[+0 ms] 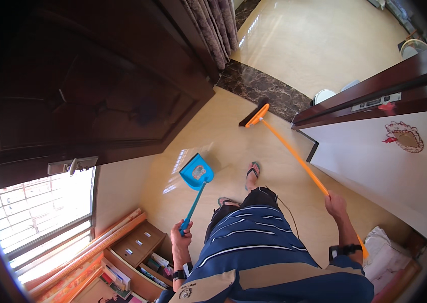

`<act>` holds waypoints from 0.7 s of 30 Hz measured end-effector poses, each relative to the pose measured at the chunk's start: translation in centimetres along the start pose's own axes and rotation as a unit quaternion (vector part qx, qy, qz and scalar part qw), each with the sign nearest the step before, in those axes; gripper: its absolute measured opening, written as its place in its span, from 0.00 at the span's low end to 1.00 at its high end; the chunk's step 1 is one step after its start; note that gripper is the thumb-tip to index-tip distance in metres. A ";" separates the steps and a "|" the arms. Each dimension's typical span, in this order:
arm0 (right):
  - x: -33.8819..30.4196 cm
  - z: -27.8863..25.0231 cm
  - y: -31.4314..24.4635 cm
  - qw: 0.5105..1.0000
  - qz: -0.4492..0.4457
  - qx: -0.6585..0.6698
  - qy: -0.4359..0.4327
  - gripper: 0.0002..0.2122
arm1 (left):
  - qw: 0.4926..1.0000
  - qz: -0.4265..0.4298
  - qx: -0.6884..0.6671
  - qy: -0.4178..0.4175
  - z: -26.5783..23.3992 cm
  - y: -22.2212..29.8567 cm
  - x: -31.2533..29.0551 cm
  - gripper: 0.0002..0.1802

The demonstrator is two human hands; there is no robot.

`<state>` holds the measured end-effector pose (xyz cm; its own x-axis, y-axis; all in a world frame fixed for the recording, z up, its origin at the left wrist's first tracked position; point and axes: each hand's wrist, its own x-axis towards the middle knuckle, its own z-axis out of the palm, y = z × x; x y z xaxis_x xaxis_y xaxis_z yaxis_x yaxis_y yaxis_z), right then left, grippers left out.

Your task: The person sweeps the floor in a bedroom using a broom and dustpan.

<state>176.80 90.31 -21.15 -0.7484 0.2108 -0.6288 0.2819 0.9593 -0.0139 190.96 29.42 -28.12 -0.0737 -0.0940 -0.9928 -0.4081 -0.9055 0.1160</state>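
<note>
My left hand [181, 234] is closed around the handle of a blue long-handled dustpan [193, 174]. The pan hangs low over the tiled floor, left of my feet; whether it touches the floor I cannot tell. Wrapped round the orange pole of a broom [294, 151] is my right hand [335, 204]. Its orange head with dark bristles lies ahead of me, by the dark marble door sill [264, 86]. The pole's upper end runs back beside my right forearm.
A dark wooden door [97, 86] stands open at the left, beside a grey curtain [211, 30]. The door frame [375, 96] and a white wall [375, 151] bound the right. Drawers [135, 245] sit lower left under a bright barred window [41, 217]. White bedding [382, 252] lies lower right.
</note>
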 end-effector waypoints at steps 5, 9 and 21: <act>3.6 -1.9 -4.2 0.997 -0.005 0.030 -0.065 0.15 | 1.000 -0.013 0.005 -0.003 -0.2 0.8 0.0 0.10; 13.7 2.7 -10.3 0.996 -0.054 0.019 -0.073 0.15 | 0.999 -0.027 0.038 -0.013 1.1 1.3 0.0 0.10; -0.5 7.1 0.6 0.933 0.179 0.273 -0.153 0.14 | 0.995 -0.027 0.095 -0.031 1.1 2.0 1.7 0.10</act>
<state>181.57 89.48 -26.37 -0.3650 0.3546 -0.8608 0.8068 0.5820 -0.1023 189.00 27.90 -29.57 -0.0999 -0.0158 -0.9949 -0.5779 -0.8130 0.0710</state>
